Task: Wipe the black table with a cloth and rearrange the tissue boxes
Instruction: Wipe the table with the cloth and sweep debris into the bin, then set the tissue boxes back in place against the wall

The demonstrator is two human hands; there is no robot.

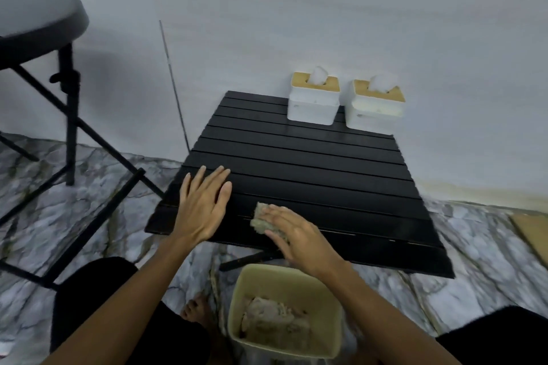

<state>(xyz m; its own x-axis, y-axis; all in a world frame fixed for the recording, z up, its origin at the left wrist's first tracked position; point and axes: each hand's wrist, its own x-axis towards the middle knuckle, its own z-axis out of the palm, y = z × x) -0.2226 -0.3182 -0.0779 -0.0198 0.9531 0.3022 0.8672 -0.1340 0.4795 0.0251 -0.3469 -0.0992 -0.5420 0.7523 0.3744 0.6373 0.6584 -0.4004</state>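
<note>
Black slatted bench (311,163), with your right hand (299,235) pressing a grey-green cloth (260,218) near the front edge.
Your fingers lie flat over the cloth and seem not to be curled round it, though blur softens them. Your left hand (204,207) rests spread and released on the slats just beside it. At the far edge by the wall stand the left tissue box (313,104) and the right tissue box (375,111), slightly apart. A beige bin (329,305) of cloths sits on the floor.

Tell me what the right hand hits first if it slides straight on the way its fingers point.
Likely the left hand. The right hand, flat on the cloth, points toward it across bare slats of the table; nothing lies between, so the cloth's edge would arrive first.
</note>
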